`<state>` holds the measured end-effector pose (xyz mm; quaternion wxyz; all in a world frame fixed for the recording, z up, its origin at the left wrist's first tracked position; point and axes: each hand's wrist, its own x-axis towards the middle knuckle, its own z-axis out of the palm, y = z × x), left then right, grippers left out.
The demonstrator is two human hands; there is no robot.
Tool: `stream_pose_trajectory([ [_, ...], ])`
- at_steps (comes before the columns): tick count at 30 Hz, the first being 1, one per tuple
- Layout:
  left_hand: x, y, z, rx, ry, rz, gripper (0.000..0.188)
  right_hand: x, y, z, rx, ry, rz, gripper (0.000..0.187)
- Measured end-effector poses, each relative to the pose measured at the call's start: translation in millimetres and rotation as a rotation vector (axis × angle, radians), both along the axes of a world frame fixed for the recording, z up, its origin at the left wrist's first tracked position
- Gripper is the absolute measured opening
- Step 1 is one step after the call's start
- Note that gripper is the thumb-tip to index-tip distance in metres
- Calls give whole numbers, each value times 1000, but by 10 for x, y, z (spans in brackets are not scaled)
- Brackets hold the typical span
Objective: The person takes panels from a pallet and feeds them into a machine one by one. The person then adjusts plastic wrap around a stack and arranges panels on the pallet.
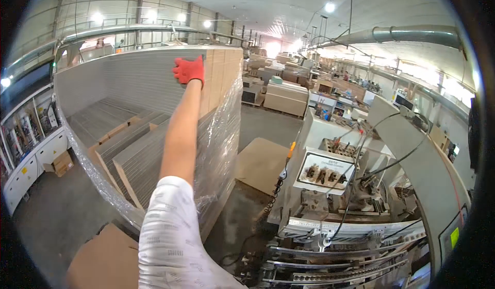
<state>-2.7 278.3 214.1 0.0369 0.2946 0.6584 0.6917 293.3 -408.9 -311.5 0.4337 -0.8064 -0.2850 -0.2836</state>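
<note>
My left hand (pixel 189 71), in a red glove, reaches far out at the end of a bare forearm and a white patterned sleeve. Its thumb points up and its fingers spread to the left, so it looks open. Behind it rises a tall stack of grey-faced boards (pixel 139 65) with tan edges, and the glove overlaps the upper corner of this stack. I cannot make out whether the palm presses on it. Clear plastic wrap (pixel 221 134) hangs down the stack's side. Lower boards (pixel 139 155) lie stepped in front. My right hand is out of view.
At right stands a woodworking machine (pixel 325 170) with rails (pixel 340 263), a coiled cable (pixel 274 193) and a curved grey housing (pixel 407 160). A brown sheet (pixel 263 160) lies on the floor. A white machine cabinet (pixel 38 160) and a cardboard box (pixel 62 163) are at left.
</note>
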Motion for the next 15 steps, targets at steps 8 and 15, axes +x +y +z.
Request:
stream_pose_trajectory([
  [8, -658, 384, -146, 841, 201, -159, 58, -146, -82, -12, 5, 21, -6, 8],
  [15, -769, -601, -441, 752, 746, -700, 34, -239, -13, 17, 45, 34, 111, 11],
])
